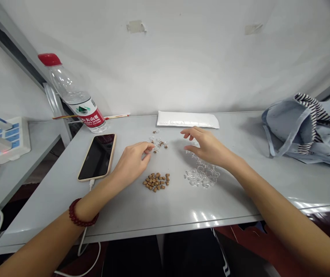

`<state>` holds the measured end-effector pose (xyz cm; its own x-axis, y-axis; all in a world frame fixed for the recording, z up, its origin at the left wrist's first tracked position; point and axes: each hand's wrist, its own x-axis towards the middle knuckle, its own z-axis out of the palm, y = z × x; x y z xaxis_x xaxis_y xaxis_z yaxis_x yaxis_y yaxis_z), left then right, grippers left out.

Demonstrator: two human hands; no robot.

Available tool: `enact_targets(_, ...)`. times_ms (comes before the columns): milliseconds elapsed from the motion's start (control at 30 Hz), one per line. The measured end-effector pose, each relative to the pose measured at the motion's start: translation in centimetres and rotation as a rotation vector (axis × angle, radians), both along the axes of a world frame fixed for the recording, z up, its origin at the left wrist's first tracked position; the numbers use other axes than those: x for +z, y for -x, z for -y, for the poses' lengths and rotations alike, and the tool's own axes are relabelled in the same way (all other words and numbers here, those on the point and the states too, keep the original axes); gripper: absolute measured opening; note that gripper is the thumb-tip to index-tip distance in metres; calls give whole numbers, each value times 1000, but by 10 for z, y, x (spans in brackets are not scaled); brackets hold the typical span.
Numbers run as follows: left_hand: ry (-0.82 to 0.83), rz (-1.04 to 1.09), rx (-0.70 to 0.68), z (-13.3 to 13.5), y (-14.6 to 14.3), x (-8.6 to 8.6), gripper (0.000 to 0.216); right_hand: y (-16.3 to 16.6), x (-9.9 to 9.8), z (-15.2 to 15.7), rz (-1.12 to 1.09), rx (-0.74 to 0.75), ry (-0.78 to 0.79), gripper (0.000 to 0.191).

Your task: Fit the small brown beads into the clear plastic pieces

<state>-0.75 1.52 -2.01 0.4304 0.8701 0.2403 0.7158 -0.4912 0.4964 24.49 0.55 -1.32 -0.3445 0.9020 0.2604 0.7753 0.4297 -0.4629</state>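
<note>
My left hand is beside a loose group of tiny clear bottles with corks in them. Its fingers are bent, with a small gap between thumb and forefinger, and I see nothing held there; the fingertips are close to the nearest bottles. My right hand hovers with thumb and fingers apart and nothing in them. Below and partly behind it lies a pile of tiny clear bottles without corks. A heap of small brown corks sits on the table between my forearms.
A water bottle with a red cap and a phone on a charging cable stand left on the grey table. At the back lies a white packet. A blue cloth bag is at right, a power strip far left.
</note>
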Motion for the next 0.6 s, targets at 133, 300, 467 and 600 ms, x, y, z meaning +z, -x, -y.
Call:
enact_targets(133,47,33,-16,0,4,9,18,-21,4,-8,32,-62,15,31)
enact_targets(300,230,-38,-125,0,10,17,17,-42,4,-15,91,-136,139,23)
enact_targets(467,348,-90,-164,4,12,23,19,-46,4,-17,42,-112,324,24)
enact_targets(600,375,-74,-156,6,11,22,20,-42,3,-19,53,-82,326,25)
